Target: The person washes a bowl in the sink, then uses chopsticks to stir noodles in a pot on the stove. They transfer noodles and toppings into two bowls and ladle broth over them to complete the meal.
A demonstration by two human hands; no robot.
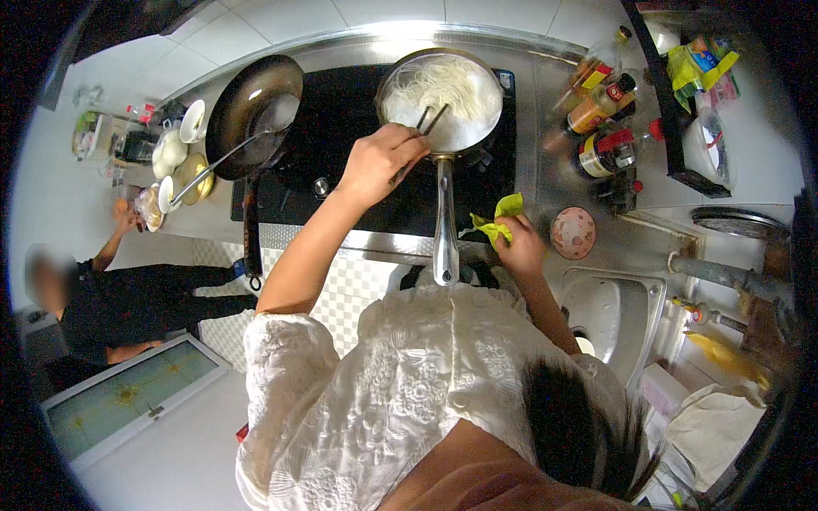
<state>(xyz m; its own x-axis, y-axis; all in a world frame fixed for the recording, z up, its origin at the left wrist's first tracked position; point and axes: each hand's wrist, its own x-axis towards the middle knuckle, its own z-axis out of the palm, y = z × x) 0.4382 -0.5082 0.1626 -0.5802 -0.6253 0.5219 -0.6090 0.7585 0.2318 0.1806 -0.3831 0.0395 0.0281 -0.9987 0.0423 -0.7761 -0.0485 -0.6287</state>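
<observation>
Dark chopsticks are pinched in my left hand, their tips among pale noodles. The noodles sit in whitish, foamy liquid inside a round metal saucepan on the black glass cooktop. Its shiny handle points towards my body. My right hand, to the right of that handle, grips a yellow-green cloth by the front edge of the counter. Neither hand touches the saucepan handle.
On the left a dark wok holds a metal ladle. Bowls stand beyond it, near another person. Sauce bottles, a pink patterned bowl and a steel sink are on the right.
</observation>
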